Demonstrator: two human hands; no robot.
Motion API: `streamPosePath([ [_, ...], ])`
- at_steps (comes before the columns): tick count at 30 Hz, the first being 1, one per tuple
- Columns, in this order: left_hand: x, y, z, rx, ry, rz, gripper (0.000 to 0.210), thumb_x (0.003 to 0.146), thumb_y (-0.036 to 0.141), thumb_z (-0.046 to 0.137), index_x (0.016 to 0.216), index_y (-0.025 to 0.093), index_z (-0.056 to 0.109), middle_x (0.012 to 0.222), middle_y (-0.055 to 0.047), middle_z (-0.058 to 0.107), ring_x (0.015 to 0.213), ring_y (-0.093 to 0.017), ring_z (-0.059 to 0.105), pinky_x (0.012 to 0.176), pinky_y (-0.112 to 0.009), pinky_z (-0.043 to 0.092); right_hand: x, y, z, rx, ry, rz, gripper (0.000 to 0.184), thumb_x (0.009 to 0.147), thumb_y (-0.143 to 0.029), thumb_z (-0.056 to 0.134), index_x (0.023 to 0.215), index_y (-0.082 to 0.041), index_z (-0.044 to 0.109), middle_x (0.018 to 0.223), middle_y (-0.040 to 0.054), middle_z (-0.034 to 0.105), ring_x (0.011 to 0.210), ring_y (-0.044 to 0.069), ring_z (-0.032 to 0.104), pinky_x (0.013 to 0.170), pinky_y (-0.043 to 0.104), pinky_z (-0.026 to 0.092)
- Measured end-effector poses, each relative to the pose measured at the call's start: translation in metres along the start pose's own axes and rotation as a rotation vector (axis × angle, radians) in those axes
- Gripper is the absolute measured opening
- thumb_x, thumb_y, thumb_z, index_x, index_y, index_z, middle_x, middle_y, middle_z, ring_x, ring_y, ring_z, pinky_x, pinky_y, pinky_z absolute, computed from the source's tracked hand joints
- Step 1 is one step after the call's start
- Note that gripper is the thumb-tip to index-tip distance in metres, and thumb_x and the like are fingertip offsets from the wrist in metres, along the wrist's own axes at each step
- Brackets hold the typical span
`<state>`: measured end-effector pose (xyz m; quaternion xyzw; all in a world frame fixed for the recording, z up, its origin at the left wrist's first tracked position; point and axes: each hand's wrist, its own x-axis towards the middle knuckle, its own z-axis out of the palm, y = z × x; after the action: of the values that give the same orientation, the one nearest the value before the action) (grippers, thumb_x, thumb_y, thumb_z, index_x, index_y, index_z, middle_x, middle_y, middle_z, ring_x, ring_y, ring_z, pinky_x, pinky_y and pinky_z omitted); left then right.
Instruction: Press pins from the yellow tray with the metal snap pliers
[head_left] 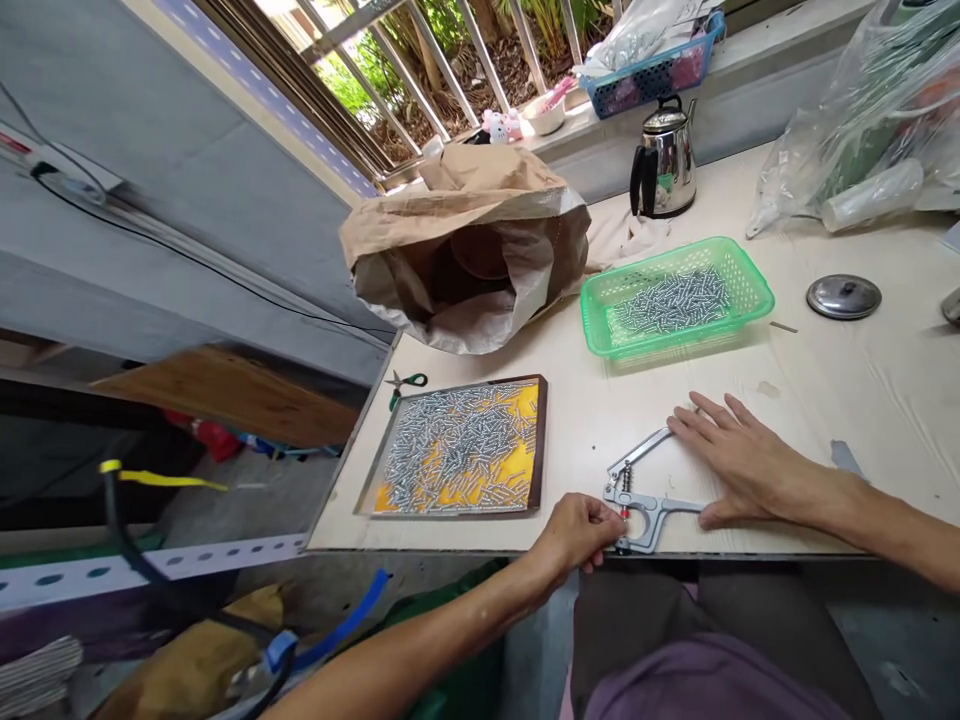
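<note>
A grey metal hand press plier point(658, 512) with a spring and a red part at its jaw lies at the table's front edge, its two handles spread apart. My left hand point(576, 535) is closed in a pinch at the plier's jaw; whatever is between the fingertips is too small to make out. Spread wide, my right hand point(754, 468) spans the handle ends, fingers by the upper one and thumb by the lower one. To the left, a shallow tray point(541, 440) with a yellow base holds many small silvery metal pieces. Similar pieces fill part of a green basket point(600, 335).
Behind the tray sits an open brown paper bag point(465, 210). A steel kettle point(667, 170) stands at the back, and a round metal lid point(844, 297) lies at right. Green-handled scissors point(409, 381) rest near the left table edge. Plastic bags point(862, 120) occupy the far right corner.
</note>
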<state>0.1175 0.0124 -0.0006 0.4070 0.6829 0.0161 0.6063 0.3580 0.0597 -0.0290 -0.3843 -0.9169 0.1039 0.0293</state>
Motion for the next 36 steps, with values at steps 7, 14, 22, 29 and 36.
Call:
streamPosePath([
  [7, 0.000, -0.004, 0.002, -0.005, 0.025, 0.013, 0.024, 0.068, 0.036, 0.067, 0.066, 0.013, 0.060, 0.043, 0.009, 0.044, 0.035, -0.005, 0.038, 0.036, -0.018, 0.027, -0.004, -0.007, -0.001, -0.061, 0.026, -0.020, 0.101, 0.057, -0.064, 0.070, 0.137, -0.011, 0.039, 0.130, 0.0236, 0.051, 0.123, 0.041, 0.041, 0.100, 0.062, 0.025],
  [14, 0.000, -0.010, 0.001, 0.049, 0.012, 0.016, 0.030, 0.072, 0.042, 0.065, 0.072, 0.012, 0.062, 0.043, 0.008, 0.043, 0.036, -0.007, 0.041, 0.039, -0.020, 0.033, -0.008, -0.018, -0.006, -0.093, 0.052, -0.002, 0.080, 0.064, -0.042, 0.071, 0.133, -0.014, 0.042, 0.108, 0.0144, 0.063, 0.098, 0.031, 0.055, 0.097, 0.059, 0.027],
  [22, 0.004, 0.003, 0.017, 0.743, 0.377, 0.883, 0.043, 0.078, 0.036, 0.068, 0.112, 0.017, 0.053, 0.120, -0.012, 0.056, 0.108, -0.025, 0.053, 0.088, -0.041, 0.047, -0.016, -0.025, 0.002, -0.081, 0.120, -0.027, 0.078, 0.068, -0.027, 0.069, 0.137, -0.014, 0.034, 0.098, 0.0090, 0.065, 0.088, 0.026, 0.056, 0.089, 0.047, 0.036],
  [29, 0.030, 0.042, 0.026, 1.070, 0.179, 1.010, 0.065, 0.078, 0.038, 0.068, 0.129, 0.012, 0.038, 0.113, -0.014, 0.056, 0.101, -0.028, 0.053, 0.083, -0.042, 0.048, -0.025, -0.026, 0.004, -0.075, 0.136, 0.108, 0.058, 0.066, -0.026, 0.071, 0.118, -0.012, 0.047, 0.103, 0.0128, 0.060, 0.090, 0.027, 0.053, 0.072, 0.036, 0.044],
  [36, 0.030, 0.038, 0.030, 0.967, 0.168, 1.019, 0.011, 0.089, 0.026, 0.053, 0.094, 0.017, 0.056, 0.093, -0.007, 0.058, 0.091, -0.023, 0.053, 0.079, -0.036, 0.046, -0.021, -0.029, -0.003, -0.042, 0.166, 0.008, 0.015, 0.084, -0.008, 0.047, 0.077, -0.021, 0.050, 0.074, 0.0019, 0.056, 0.068, 0.017, 0.050, 0.061, 0.029, 0.035],
])
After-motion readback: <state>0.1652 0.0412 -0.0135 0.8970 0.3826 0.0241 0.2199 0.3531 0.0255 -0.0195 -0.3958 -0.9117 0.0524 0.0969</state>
